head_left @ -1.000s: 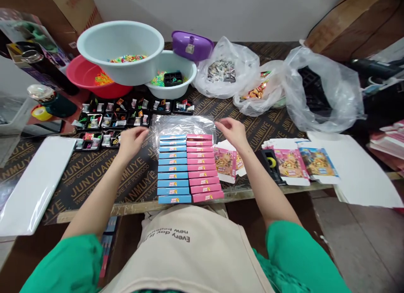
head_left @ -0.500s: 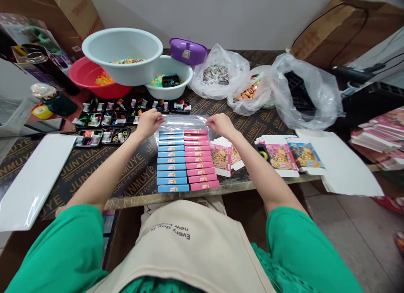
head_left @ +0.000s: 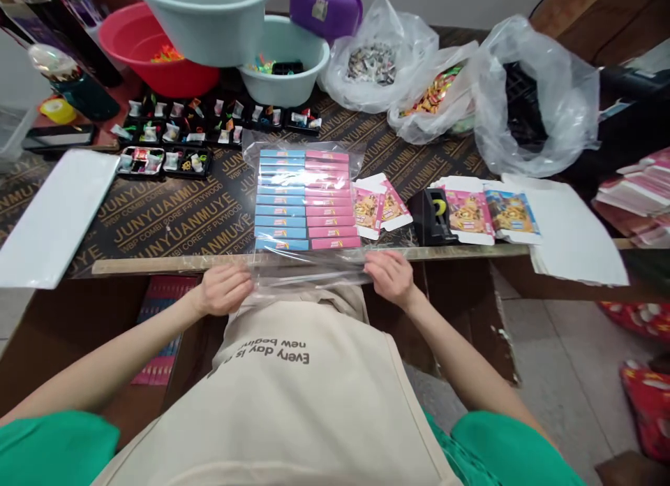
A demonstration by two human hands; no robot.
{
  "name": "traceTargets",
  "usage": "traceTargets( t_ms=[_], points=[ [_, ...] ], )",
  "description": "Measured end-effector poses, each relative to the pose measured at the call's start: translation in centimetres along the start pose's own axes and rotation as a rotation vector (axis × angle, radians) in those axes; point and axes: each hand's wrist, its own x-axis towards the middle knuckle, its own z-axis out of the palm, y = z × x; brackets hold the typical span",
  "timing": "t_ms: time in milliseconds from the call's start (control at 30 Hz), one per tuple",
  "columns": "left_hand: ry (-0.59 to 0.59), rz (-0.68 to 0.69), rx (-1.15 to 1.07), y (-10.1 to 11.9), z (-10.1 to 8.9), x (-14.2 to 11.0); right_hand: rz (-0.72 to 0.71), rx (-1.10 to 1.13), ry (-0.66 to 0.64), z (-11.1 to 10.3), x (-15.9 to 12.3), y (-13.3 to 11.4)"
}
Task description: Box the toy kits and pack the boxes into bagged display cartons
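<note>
A clear plastic bag (head_left: 308, 271) lies over two side-by-side rows of small boxes on the table. The left row holds blue boxes (head_left: 281, 211), the right row pink boxes (head_left: 329, 211). My left hand (head_left: 226, 289) grips the near left corner of the plastic, in front of the table edge. On the other side, my right hand (head_left: 390, 278) pinches the near right corner. Between both hands the near edge of the plastic is stretched taut, just above the apron. Flat printed cartons (head_left: 369, 208) lie right of the pink row.
A black tape dispenser (head_left: 435, 221) and more cartons (head_left: 467, 212) sit to the right. Small black trays (head_left: 187, 163) with wrapped items stand behind left. Basins (head_left: 287, 81) and plastic bags (head_left: 568, 109) line the back. White sheets (head_left: 57, 214) lie at left.
Both hands have come from the far end of the box rows to the near end, drawing the plastic over the boxes toward me. The view has tilted down.
</note>
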Motion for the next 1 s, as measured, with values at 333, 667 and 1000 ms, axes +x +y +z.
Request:
traceTargets(
  t_ms=[333,667,1000],
  points=[
    [-0.057,-0.325,0.015,-1.6,3.1,-1.6,0.164,-0.015,0.138,3.7,0.2,-0.4],
    [-0.461,-0.055,-0.283,1.9,3.8,-1.1,-0.199,0.131,0.029,3.9,-0.2,-3.8],
    [0.353,-0.773,-0.340,-9.5,-0.8,16.9,0.438,0.294,0.357,-1.7,21.7,4.2]
  ],
)
